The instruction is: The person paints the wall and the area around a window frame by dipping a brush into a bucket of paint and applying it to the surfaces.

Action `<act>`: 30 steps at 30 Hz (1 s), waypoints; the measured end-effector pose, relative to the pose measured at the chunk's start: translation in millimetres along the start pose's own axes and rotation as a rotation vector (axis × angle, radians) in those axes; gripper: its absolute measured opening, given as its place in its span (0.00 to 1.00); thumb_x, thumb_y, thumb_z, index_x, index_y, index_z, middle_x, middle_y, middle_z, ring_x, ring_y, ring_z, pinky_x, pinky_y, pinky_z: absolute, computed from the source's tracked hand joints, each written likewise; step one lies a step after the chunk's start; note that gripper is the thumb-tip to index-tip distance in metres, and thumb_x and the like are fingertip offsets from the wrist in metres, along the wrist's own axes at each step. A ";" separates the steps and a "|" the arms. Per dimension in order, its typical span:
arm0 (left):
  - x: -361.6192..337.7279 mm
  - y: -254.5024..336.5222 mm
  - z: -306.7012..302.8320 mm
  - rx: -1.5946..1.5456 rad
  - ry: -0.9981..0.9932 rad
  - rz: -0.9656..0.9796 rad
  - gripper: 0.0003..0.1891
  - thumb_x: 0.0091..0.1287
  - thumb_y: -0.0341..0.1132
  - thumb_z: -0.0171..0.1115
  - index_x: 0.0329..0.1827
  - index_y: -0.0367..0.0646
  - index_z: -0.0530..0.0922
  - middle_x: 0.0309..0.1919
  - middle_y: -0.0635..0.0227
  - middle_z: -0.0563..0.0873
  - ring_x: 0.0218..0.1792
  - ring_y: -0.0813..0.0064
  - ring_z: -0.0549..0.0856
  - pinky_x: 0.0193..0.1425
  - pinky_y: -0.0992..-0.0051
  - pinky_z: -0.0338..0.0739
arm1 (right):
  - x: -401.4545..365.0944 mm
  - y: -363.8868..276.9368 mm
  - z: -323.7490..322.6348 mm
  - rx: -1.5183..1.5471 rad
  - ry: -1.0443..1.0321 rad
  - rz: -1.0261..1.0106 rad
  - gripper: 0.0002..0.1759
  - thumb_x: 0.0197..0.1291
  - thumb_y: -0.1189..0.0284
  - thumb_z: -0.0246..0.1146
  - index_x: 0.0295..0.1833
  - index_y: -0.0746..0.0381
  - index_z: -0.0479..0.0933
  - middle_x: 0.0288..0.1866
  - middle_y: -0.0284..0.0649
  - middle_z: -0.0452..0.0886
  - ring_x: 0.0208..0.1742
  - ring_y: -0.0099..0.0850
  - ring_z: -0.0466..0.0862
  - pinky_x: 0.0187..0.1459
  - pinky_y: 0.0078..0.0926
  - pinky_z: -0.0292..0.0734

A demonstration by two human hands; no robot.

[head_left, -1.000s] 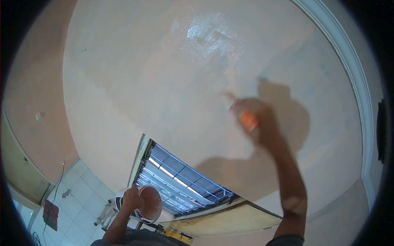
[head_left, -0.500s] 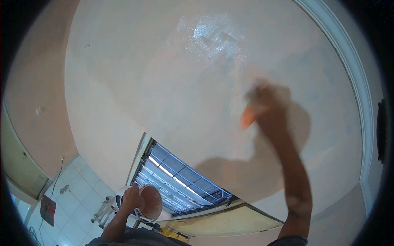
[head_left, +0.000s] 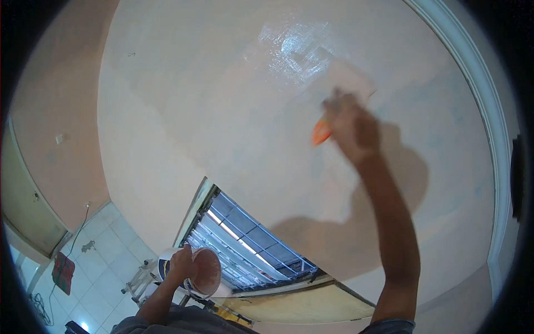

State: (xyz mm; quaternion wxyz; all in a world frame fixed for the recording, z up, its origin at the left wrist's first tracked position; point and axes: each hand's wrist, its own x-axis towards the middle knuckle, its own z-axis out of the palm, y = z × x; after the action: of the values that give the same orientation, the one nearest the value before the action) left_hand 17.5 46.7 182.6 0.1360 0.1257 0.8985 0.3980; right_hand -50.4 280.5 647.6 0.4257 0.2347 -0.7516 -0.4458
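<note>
My right hand (head_left: pixel 351 121) is raised to the wall (head_left: pixel 233 128), its fingers closed around a paintbrush with an orange handle (head_left: pixel 321 132). The broad brush head is smeared by motion against the wall and cannot be made out clearly. Just up and left of it, a wet, shiny patch (head_left: pixel 297 51) catches the light. Low on the left, my left hand (head_left: pixel 181 265) grips the rim of a paint bucket (head_left: pixel 206 273). The bucket tilts toward me and shows a pinkish-brown inside.
A barred window (head_left: pixel 250 239) lies below the wall patch. White trim (head_left: pixel 473 78) runs along the right side. On the tiled floor (head_left: pixel 108 245) are a red cloth (head_left: pixel 63 273), a cable (head_left: pixel 76 236) and a metal stand, perhaps a ladder (head_left: pixel 139 280). A door (head_left: pixel 30 200) stands at far left.
My right hand has moved up and left across the wall with the paintbrush, nearer the shiny patch. The view has shifted slightly. My left hand still holds the bucket.
</note>
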 end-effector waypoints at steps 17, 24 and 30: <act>-5.8 -2.3 -9.7 -0.027 0.033 -0.062 0.20 0.51 0.29 0.59 0.47 0.32 0.70 0.38 0.41 0.83 0.44 0.42 0.82 0.51 0.52 0.75 | 76.0 43.2 -43.5 0.292 -0.019 0.399 0.08 0.57 0.70 0.61 0.41 0.57 0.82 0.37 0.44 0.84 0.39 0.43 0.83 0.42 0.33 0.77; -2.6 -3.4 -6.4 0.010 0.001 -0.058 0.20 0.51 0.28 0.58 0.47 0.32 0.69 0.39 0.42 0.83 0.45 0.43 0.82 0.52 0.53 0.75 | 14.1 -49.7 -10.1 0.255 -0.250 0.065 0.08 0.56 0.73 0.58 0.41 0.56 0.80 0.44 0.38 0.79 0.45 0.37 0.82 0.45 0.34 0.79; -0.7 -7.1 -2.1 0.009 0.018 -0.041 0.20 0.51 0.28 0.58 0.48 0.32 0.69 0.39 0.41 0.83 0.45 0.43 0.82 0.53 0.53 0.75 | 20.0 -74.2 -32.0 0.808 -0.367 0.157 0.14 0.50 0.74 0.64 0.44 0.55 0.82 0.49 0.40 0.84 0.48 0.40 0.83 0.48 0.36 0.78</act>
State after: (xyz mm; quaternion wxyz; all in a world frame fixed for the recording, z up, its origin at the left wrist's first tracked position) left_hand 16.6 40.5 178.7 0.1356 0.1043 0.9039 0.3921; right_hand -35.8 214.3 599.4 0.1922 0.2416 -0.9439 -0.1170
